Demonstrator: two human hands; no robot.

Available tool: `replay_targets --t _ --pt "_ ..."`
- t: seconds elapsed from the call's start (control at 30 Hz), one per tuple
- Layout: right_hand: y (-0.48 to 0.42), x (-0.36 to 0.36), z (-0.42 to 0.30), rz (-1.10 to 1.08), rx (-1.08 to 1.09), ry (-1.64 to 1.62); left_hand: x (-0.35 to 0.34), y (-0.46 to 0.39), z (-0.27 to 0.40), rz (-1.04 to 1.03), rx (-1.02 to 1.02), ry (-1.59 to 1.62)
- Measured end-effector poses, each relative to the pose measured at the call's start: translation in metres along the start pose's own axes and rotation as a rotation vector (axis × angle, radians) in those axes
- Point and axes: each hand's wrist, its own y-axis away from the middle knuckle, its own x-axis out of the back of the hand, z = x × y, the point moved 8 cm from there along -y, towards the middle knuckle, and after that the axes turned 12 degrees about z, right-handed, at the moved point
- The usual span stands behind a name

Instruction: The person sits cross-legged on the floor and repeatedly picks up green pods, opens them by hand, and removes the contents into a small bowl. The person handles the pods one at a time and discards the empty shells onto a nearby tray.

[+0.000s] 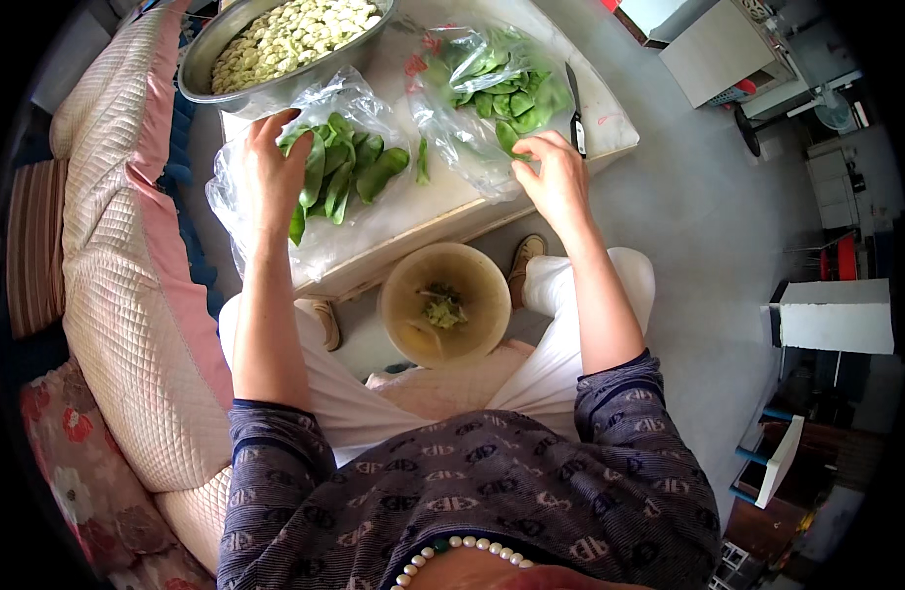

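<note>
My left hand reaches over a clear plastic bag, at the left edge of a pile of flat green bean pods; whether it grips a pod cannot be told. Between the thumb and fingers of my right hand is a green pod, at the near edge of a second clear bag holding more green pods. One narrow green piece lies between the bags. A knife with a black blade rests right of the second bag.
A large metal basin full of pale pieces stands at the table's far left. Below the table edge, between my knees, a round bin holds green scraps. A quilted sofa runs along the left; a white box stands at right.
</note>
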Motion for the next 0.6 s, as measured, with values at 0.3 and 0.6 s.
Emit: replay_targets --t 0.3,0.6 --pt "0.0 -0.011 0.054 0.208 -0.031 -0.09 -0.014 0.023 0.043 -0.079 0.212 0.423" --pt "0.024 -0.032 -0.02 -0.144 -0.594 -1.223 -0.064 0.081 0.083 -0.555 0.785 1.191"
